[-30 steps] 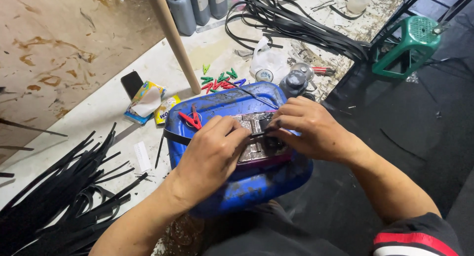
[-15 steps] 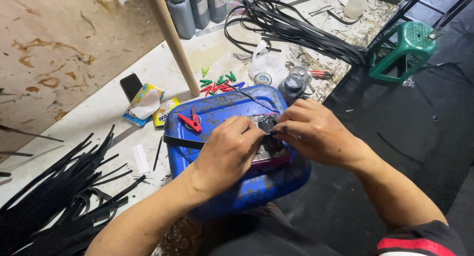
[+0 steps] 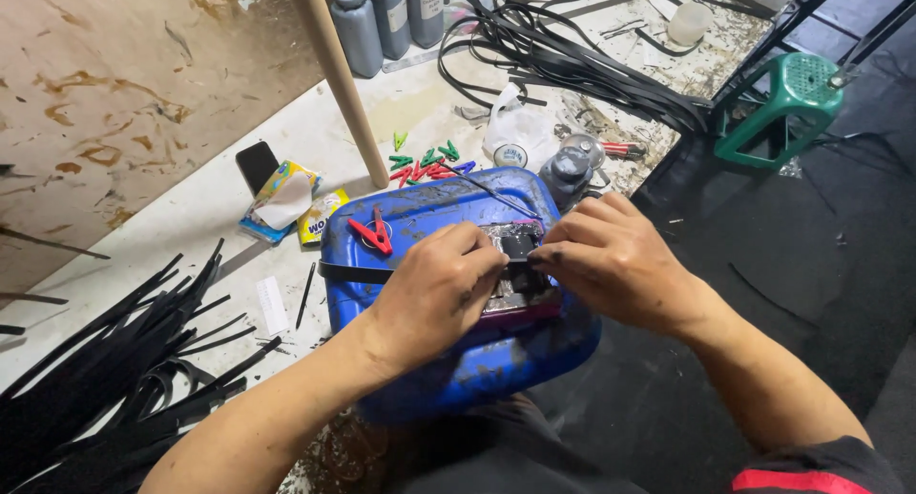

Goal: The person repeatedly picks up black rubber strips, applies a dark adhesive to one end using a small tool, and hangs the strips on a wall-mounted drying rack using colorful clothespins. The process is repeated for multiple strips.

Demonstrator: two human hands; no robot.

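A wooden pole (image 3: 339, 79) is leaning across the upper middle of the frame. Three dark grey bottles (image 3: 389, 15) are standing at the top centre, beside a tangle of black straps (image 3: 563, 60). A green plastic stool (image 3: 778, 108) is sitting at the upper right. Green and red clothespins (image 3: 425, 162) are lying scattered below the bottles, with a white plastic bag (image 3: 520, 132) just right of them. A black phone (image 3: 256, 165) is resting near a colourful packet (image 3: 279, 200) at centre left. Loose black strips (image 3: 105, 360) are piling up at lower left.

The blue jerrycan (image 3: 448, 360) is glossy plastic, smeared black; the pole (image 3: 339, 74) is smooth bare wood; the strips (image 3: 105, 360) look matt rubber.
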